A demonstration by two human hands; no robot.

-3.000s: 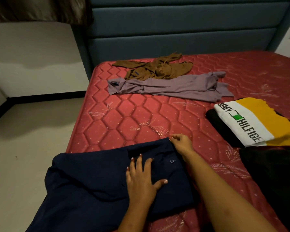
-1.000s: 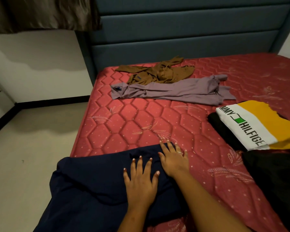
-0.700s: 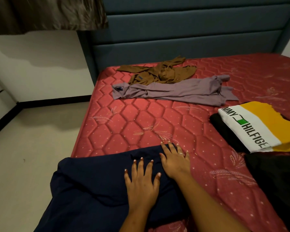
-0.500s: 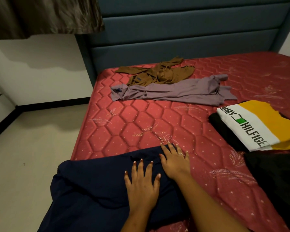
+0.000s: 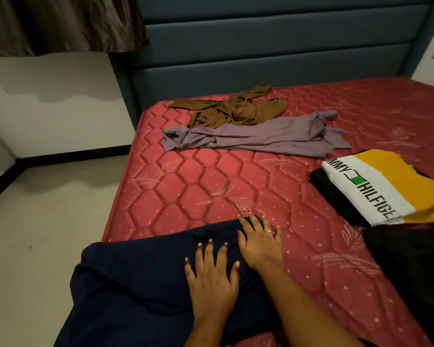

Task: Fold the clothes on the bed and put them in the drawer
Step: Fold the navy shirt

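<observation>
A dark navy fabric garment [image 5: 140, 279] is spread at 6 o'clock on the red quilted mattress [image 5: 211, 181]. It is pressed by the left hand [image 5: 211, 279] and the right hand [image 5: 259, 242], fingers straight and spread. A crumpled brown shirt [image 5: 236, 108] and a lilac shirt [image 5: 261, 136] are seen at 12 o'clock.

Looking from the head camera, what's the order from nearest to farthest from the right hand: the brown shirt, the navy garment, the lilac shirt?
1. The navy garment, under the right hand, near edge.
2. The lilac shirt, mid-bed ahead.
3. The brown shirt, behind it, nearer the headboard.
</observation>
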